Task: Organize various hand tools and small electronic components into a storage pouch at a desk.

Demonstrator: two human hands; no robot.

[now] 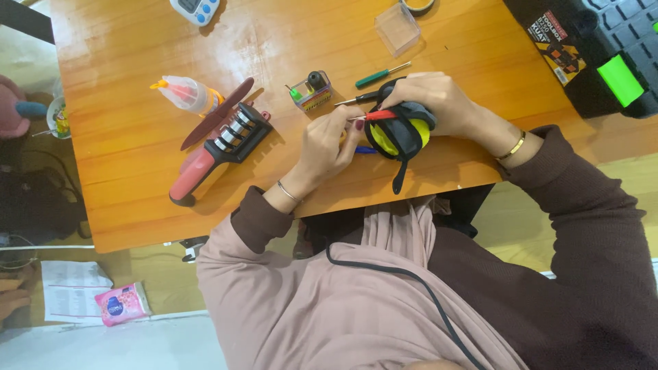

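My left hand [325,147] reaches up from the near edge of the counter [123,137], wrist bent and bangle showing, its fingers pinched around a small red-handled screwdriver [373,116] whose tip points into the tape measure [403,131]. My right hand [435,99] comes in from the right, forearm lying across the counter edge, fingers curled over the top of the yellow and black tape measure and holding it down on the wood. The tape measure sits near the front edge of the counter, its black strap hanging toward me.

Just beyond my hands lies a green-handled screwdriver [380,74], and beside it a small clear case [310,90] with a black and a green part inside. Further left is a red and black knife sharpener [218,152] with a dark red file-like strip [218,112] leaning across it, and a squeeze bottle [184,92] with an orange nozzle lying on its side. A clear plastic box [397,27] stands near the far edge, a white timer [197,9] is at the top, and a black toolbox [596,48] with a green latch fills the far right corner.
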